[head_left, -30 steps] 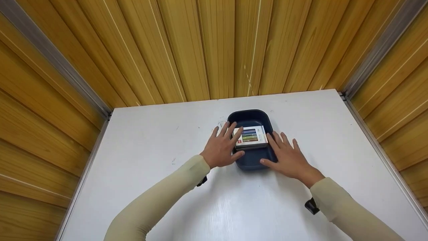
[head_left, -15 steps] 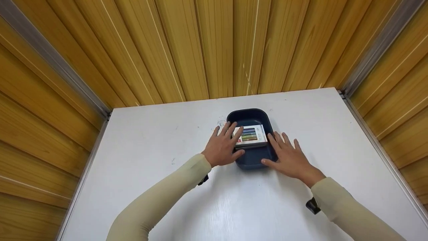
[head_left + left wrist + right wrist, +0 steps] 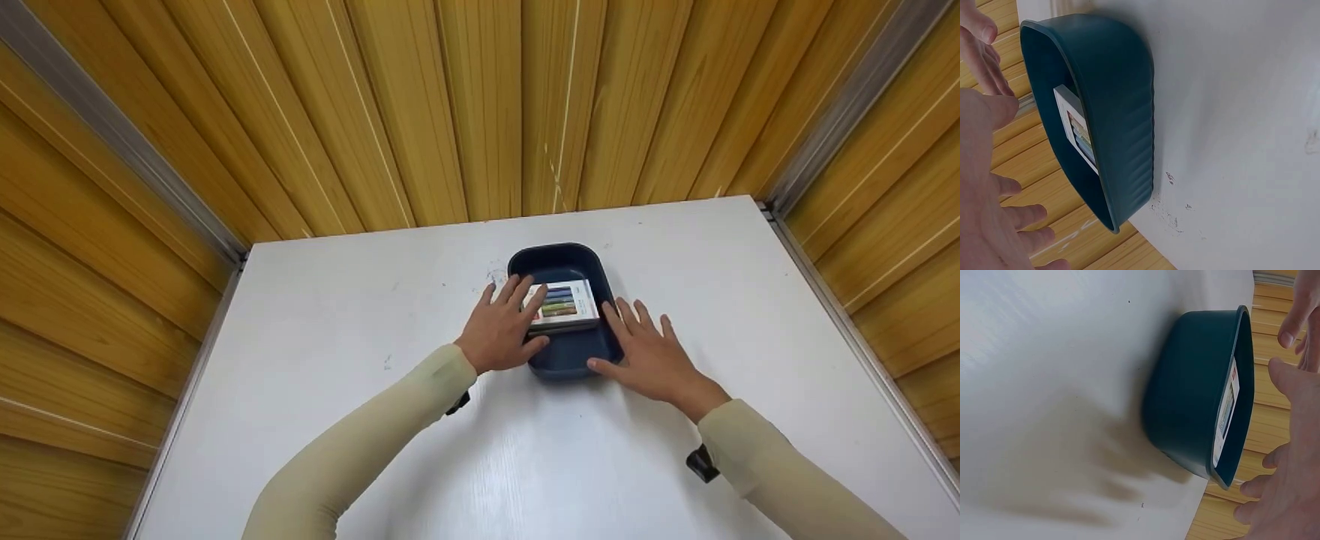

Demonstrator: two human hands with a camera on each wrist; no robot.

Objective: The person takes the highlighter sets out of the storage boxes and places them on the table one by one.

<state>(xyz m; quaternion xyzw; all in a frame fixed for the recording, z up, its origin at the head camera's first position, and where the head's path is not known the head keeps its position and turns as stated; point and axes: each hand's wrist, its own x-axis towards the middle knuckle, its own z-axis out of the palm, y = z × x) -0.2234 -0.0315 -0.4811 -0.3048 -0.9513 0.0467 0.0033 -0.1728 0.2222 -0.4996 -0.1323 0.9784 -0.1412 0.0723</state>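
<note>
A dark blue-green plastic basin [image 3: 566,364] stands on the white table. Inside it lies a white box [image 3: 585,301] with a picture of coloured sticks on its face, set crosswise near the rim. My left hand [image 3: 499,326], fingers spread, hovers over the basin's left side and overlaps the box's left end in the head view. On the other side my right hand [image 3: 649,356] is spread too, its fingertips by the right rim. Both wrist views show the palms apart from the basin wall [image 3: 1120,112], with nothing held.
The white table [image 3: 360,315] has small dark scuff marks left of the basin. Yellow wood-look panels [image 3: 480,112] rise behind it and at both sides, with grey metal strips at the corners. Each wrist carries a small black device [image 3: 703,463].
Almost nothing differs. Both hands stay spread over the basin's sides; the right hand sits slightly farther right, off the box's edge. The basin and box keep their places.
</note>
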